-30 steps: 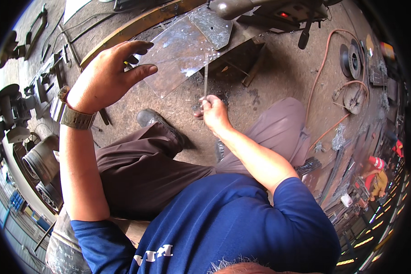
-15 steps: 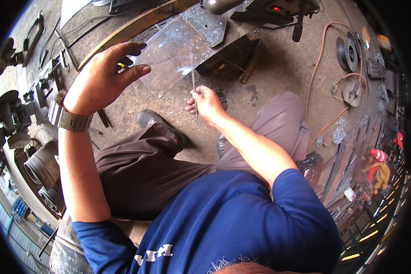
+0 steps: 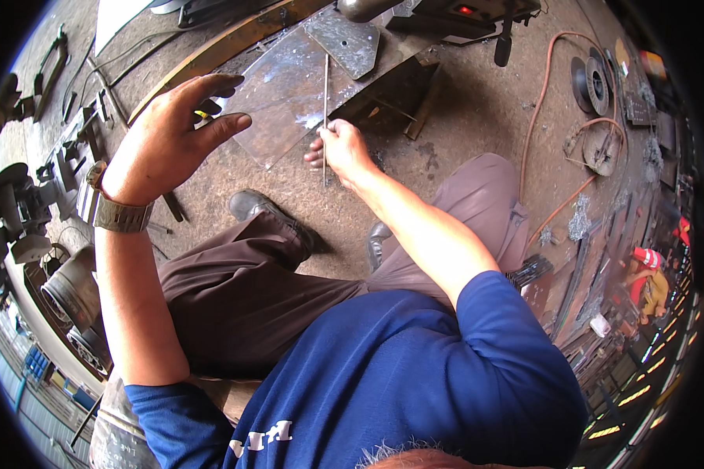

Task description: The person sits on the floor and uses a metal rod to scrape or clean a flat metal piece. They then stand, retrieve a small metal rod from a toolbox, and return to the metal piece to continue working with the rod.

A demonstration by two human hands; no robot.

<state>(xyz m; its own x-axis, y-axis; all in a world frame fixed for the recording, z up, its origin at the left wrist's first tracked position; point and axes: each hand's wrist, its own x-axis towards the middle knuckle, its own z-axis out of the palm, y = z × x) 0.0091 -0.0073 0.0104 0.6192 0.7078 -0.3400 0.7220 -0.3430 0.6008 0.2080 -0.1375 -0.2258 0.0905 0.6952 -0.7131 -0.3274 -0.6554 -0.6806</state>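
Note:
My right hand (image 3: 343, 152) grips a thin, straight metal rod (image 3: 326, 90) near its lower part. The rod points away from me, its far end over the metal plate (image 3: 270, 129). A smaller grey plate (image 3: 348, 48) with a small hole lies at the far edge of that plate. To the left, my left hand (image 3: 176, 133) is raised, with its thumb and curved fingers apart. A small yellow spot shows behind the fingers; what it is I cannot make out. The plate lies just beyond that hand, on a dark support.
A dark machine with a red light (image 3: 465, 11) stands at the far side. An orange hose (image 3: 541, 102) runs along the floor to the right, near a black spool (image 3: 596, 84). Metal strips lie farther right. Clamps and tools (image 3: 51, 184) crowd the left. A yellowish beam (image 3: 203, 59) lies behind the plate.
The rod now stands more fully in view, its far end reaching farther over the plate. My right hand has shifted slightly left and away from me. My left hand keeps its shape.

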